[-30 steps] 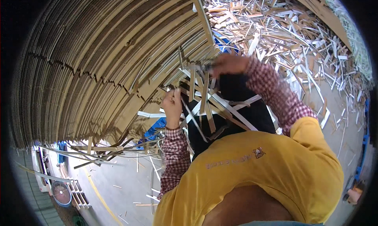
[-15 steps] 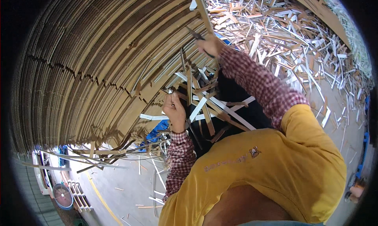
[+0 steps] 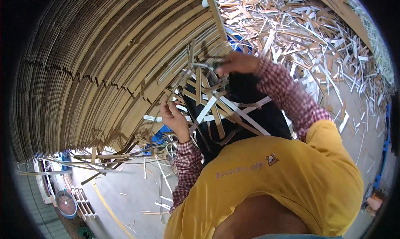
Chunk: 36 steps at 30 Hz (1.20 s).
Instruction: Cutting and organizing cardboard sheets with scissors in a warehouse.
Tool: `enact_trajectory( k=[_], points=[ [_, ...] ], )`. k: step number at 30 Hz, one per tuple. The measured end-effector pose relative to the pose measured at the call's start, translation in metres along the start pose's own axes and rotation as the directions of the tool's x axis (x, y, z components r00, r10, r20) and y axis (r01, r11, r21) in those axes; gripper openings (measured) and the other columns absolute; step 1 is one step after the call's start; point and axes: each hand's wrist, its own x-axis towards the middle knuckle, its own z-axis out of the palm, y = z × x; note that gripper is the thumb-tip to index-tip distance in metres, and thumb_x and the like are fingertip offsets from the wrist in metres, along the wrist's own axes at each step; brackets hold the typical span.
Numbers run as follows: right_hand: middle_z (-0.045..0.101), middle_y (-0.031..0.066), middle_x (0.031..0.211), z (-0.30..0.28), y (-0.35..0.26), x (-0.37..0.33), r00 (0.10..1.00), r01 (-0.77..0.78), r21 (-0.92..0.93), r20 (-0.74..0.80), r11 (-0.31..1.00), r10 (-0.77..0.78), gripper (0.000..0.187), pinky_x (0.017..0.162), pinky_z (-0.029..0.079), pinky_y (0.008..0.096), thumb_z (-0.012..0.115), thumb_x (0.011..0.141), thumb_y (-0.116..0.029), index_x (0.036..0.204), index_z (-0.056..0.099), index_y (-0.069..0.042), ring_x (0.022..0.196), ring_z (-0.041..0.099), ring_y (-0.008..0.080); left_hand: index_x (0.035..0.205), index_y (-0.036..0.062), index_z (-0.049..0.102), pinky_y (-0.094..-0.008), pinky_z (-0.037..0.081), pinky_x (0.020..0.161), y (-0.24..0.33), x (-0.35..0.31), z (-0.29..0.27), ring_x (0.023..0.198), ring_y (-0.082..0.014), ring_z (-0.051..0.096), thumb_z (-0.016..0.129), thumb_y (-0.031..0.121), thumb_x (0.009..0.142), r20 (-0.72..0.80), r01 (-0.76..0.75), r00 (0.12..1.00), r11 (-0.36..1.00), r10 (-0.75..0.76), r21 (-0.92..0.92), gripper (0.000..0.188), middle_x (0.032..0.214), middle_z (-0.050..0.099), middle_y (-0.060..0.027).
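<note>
A tall stack of brown cardboard sheets (image 3: 112, 56) fills the left, its edges facing me. My left hand (image 3: 174, 119) is beside the stack's near edge, its fingers bent and apart, with no held thing showing. Farther right, my right hand (image 3: 241, 63) is closed around a dark bladed tool (image 3: 210, 56), blurred by motion, close to the stack's edge. Scissors seem likely from its shape, but I cannot tell. Between the hands, white and brown cardboard strips (image 3: 208, 108) lie crossed over my dark-clothed lap.
A large heap of cardboard offcuts (image 3: 287, 31) covers the floor at the far right. Long strips (image 3: 112, 158) stick out below the stack. A round fan-like thing (image 3: 66, 203) and a slatted wooden rack (image 3: 83, 202) stand at lower left, near a yellow floor line (image 3: 109, 210).
My right hand has come back toward me and to the right with the tool. The left hand has shifted slightly left, and its pinched fingers have parted.
</note>
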Motion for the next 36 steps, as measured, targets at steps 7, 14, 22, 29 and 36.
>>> enact_trajectory(
  k=[7, 14, 22, 29, 36],
  points=[
    [0.064, 0.0065, 0.076, -0.034, -0.009, 0.012, 0.863, -0.089, -0.234, 0.467, 0.968, 0.192, 0.037, 0.067, 0.044, 0.0277, 0.054, 0.082, -0.039, 0.082, 0.066, -0.003, 0.071, 0.057, 0.0126, 0.101, -0.0024, 0.054, -0.0275, 0.047, 0.061, -0.001, 0.023, -0.067, 0.069, -0.0157, 0.06, 0.048, 0.013, 0.088, -0.056, 0.062, 0.998, 0.785, -0.035, 0.617, 0.021, 0.073, 0.061, -0.014],
    [0.062, 0.0084, 0.072, -0.046, 0.018, 0.042, 0.932, -0.342, 0.038, -0.113, 0.939, 0.344, 0.051, 0.056, 0.048, 0.0308, 0.045, 0.085, -0.047, 0.081, 0.067, -0.001, 0.058, 0.054, 0.0148, 0.121, 0.0009, 0.042, -0.0283, 0.042, 0.051, 0.001, 0.011, -0.053, 0.059, -0.0145, 0.056, 0.05, 0.017, 0.088, 0.224, -0.048, 0.973, 0.912, -0.049, 0.407, 0.038, 0.065, 0.058, -0.0132],
    [0.059, 0.0148, 0.07, 0.005, -0.033, 0.04, 0.811, -0.418, 0.251, -0.33, 0.873, 0.484, 0.037, 0.074, 0.047, 0.0375, 0.045, 0.088, -0.03, 0.073, 0.06, 0.0, 0.064, 0.057, 0.0208, 0.117, -0.0012, 0.047, -0.0282, 0.044, 0.065, 0.048, 0.013, 0.002, 0.077, -0.0168, 0.055, 0.049, 0.012, 0.087, 0.278, -0.088, 0.96, 0.979, 0.033, 0.187, 0.033, 0.087, 0.057, -0.0152],
    [0.051, 0.006, 0.054, 0.061, -0.037, -0.03, 0.977, -0.199, 0.24, -0.029, 0.95, 0.212, 0.034, 0.05, 0.038, 0.0271, 0.052, 0.085, -0.029, 0.068, 0.059, 0.0, 0.051, 0.047, 0.0097, 0.126, 0.0147, 0.042, -0.0532, 0.021, 0.098, 0.041, 0.022, 0.023, 0.123, -0.0387, 0.026, 0.064, 0.023, 0.074, 0.754, -0.722, 0.612, 0.558, 0.239, 0.409, 0.056, 0.131, 0.034, -0.0143],
    [0.057, 0.0045, 0.06, 0.042, -0.031, -0.036, 0.98, -0.198, 0.242, 0.046, 0.95, 0.193, 0.03, 0.052, 0.039, 0.0248, 0.057, 0.082, -0.026, 0.072, 0.061, 0.002, 0.056, 0.049, 0.0095, 0.089, 0.007, 0.059, -0.0464, 0.031, 0.085, 0.043, 0.073, 0.046, 0.097, -0.0276, 0.048, 0.063, 0.022, 0.072, 0.74, -0.872, 0.468, 0.39, 0.483, 0.297, 0.022, 0.09, 0.055, -0.011]
  ],
)
